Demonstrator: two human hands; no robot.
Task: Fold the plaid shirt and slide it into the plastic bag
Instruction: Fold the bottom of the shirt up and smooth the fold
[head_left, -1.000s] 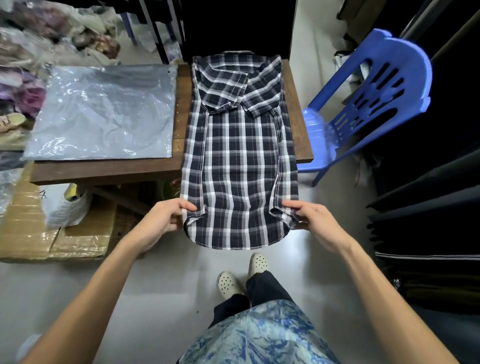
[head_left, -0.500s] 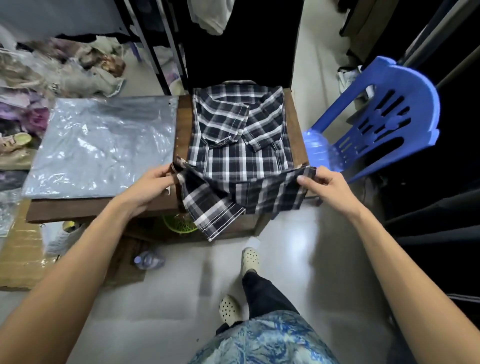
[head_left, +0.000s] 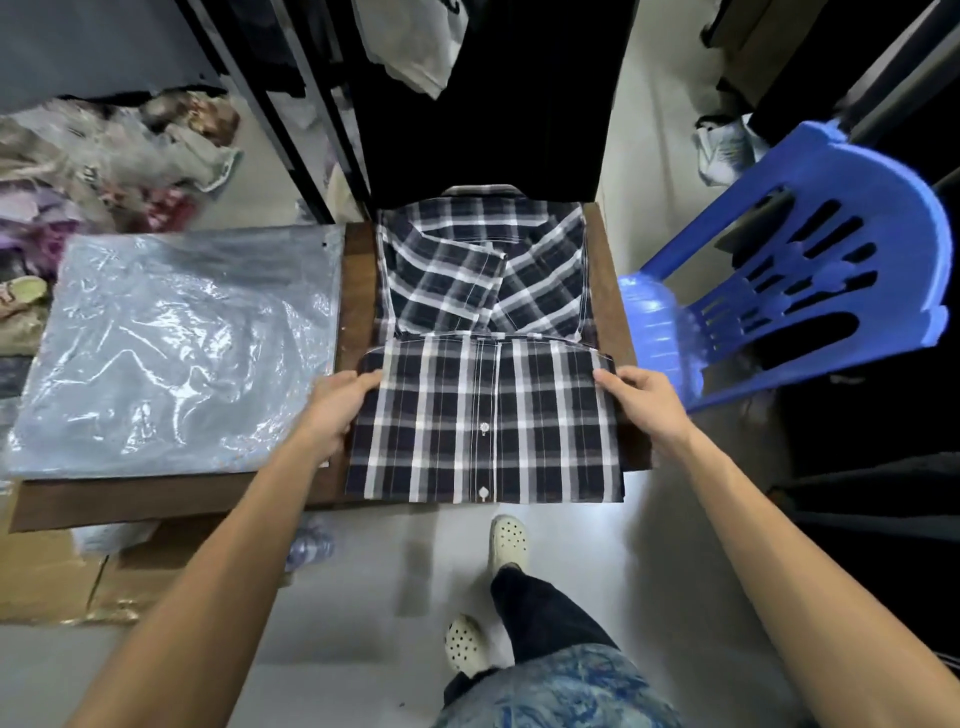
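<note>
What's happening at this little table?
A person is folding a plaid shirt on a wooden table. The left hand and right hand each grip a side of the lower half, which lies doubled up over the middle. A clear plastic bag lies flat beside it, not yet used.
</note>
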